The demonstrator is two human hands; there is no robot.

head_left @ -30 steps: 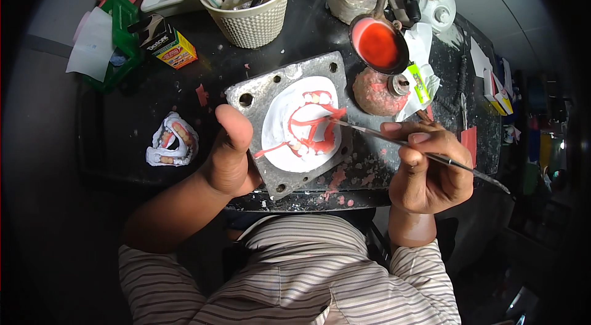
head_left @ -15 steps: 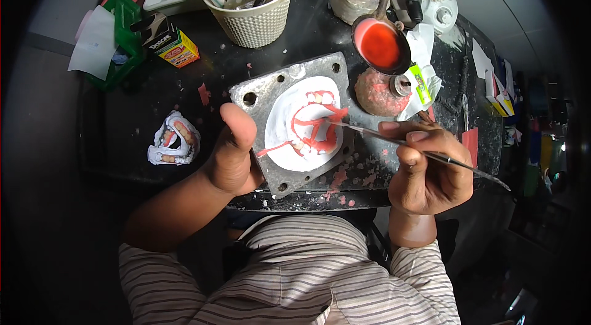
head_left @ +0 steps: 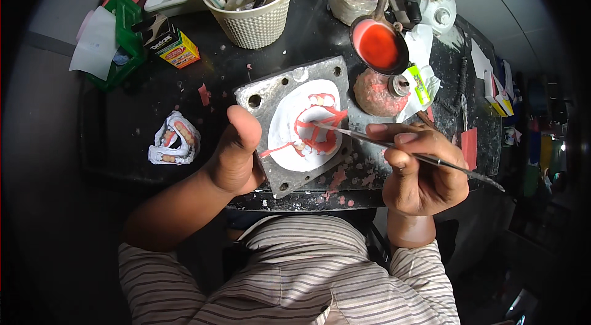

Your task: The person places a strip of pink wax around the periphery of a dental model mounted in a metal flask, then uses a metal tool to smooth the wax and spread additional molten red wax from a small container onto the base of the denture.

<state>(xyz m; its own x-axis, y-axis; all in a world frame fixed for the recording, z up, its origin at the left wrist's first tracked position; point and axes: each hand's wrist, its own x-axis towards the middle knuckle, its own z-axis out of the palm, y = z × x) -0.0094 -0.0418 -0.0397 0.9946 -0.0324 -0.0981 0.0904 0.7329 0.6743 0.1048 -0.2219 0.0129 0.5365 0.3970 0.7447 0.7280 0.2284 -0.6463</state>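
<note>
My left hand [head_left: 237, 152] grips the left edge of a grey metal denture flask half [head_left: 253, 120], thumb raised and the other fingers hidden beneath. White plaster [head_left: 283, 119] fills the flask half, with a denture of red wax strips [head_left: 317, 135] and several teeth set in it. A thin wax strip sticks out at the plaster's lower left. Between the thumb and fingers of my right hand [head_left: 425, 168] is a slim metal wax carver [head_left: 363, 136]. Its tip reaches the red wax at the middle of the denture. Left of the flask lies a plaster cast with teeth [head_left: 174, 139].
A pan of melted red wax [head_left: 378, 45] stands beyond a wax-spattered spirit burner [head_left: 381, 92], right of the flask. A green lighter [head_left: 421, 85] lies beside it. At the back are a woven basket of tools [head_left: 253, 26], a small box [head_left: 175, 47] and a green bin [head_left: 126, 29].
The carver's tip has moved left across the wax, and my right hand has shifted slightly left with it. The flask half has tilted a little in my left hand.
</note>
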